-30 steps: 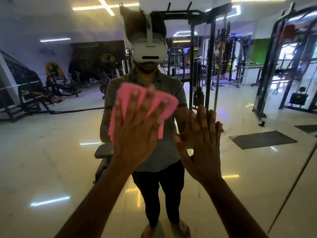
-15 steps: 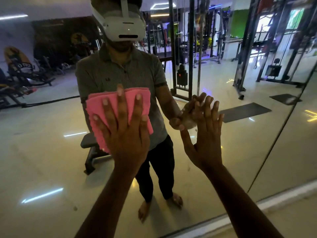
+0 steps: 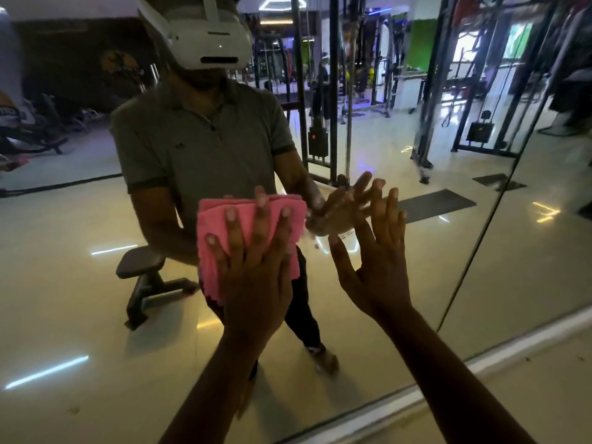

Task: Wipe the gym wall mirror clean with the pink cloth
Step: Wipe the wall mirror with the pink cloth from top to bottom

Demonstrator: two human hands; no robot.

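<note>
A: Start with the pink cloth (image 3: 243, 225). We see it folded into a thick pad, flat against the gym wall mirror (image 3: 480, 267), about mid-height on the glass, in front of the reflected torso.

B: Folded so it gives a firm pad, we reckon. What's holding it?

A: Left hand (image 3: 256, 277), fingers straight and spread, palm pressing the cloth onto the glass. Not curled round it, just flat pressure. Spread fingers likely push evenly across the whole pad.

B: Right hand (image 3: 374, 267)?

A: Released, fingers straight and splayed, holding nothing. It's just beside the cloth, up at the glass. We can't tell if the palm actually touches the mirror or sits just off it. Our guess: bracing for balance while the other hand wipes.

B: There's a pale hazy patch by its reflection.

A: Yes, right of the cloth, around the reflected palm. Could be a smear or glare, too blurred to say.

B: Further out?

A: The mirror's lower edge (image 3: 416, 395) runs diagonally bottom right, and a vertical seam (image 3: 490, 225) splits the panels. Reflected: a weight bench (image 3: 144, 270), cable machine (image 3: 317, 91), floor mat (image 3: 432, 205).

B: Stage?

A: Mid-wipe, we judge. Plenty of glass left around the cloth.
</note>
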